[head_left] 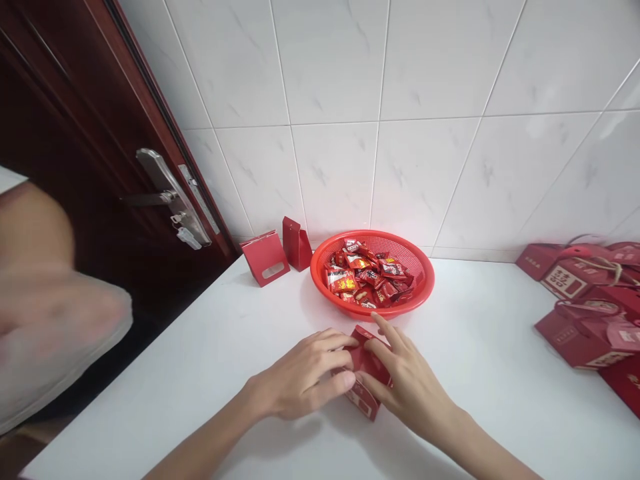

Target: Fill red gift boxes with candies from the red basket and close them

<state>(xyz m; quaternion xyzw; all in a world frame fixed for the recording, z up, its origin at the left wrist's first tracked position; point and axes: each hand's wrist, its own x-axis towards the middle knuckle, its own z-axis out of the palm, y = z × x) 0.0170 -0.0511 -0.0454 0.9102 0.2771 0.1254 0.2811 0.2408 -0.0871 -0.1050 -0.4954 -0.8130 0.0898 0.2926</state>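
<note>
A small red paper candy box [369, 363] stands on the white table in front of me, its top facing up between my hands. My left hand [307, 373] grips it from the left, fingers over the upper edge and thumb at the near side. From the right, my right hand [407, 373] holds the box with its thumb and bent fingers, one finger raised toward the basket. The fingers hide much of the box, so I cannot tell what is inside. Just beyond it sits a red plastic basket [425, 293] with several wrapped candies [367, 273].
Two red folded paper boxes [267, 259] [296, 243] stand by the tiled wall [335, 167]. Several red boxes [575, 333] are piled at the right. On the left, another person's arm [35, 227] is beside a translucent plastic bag [65, 347], near a dark door [95, 100].
</note>
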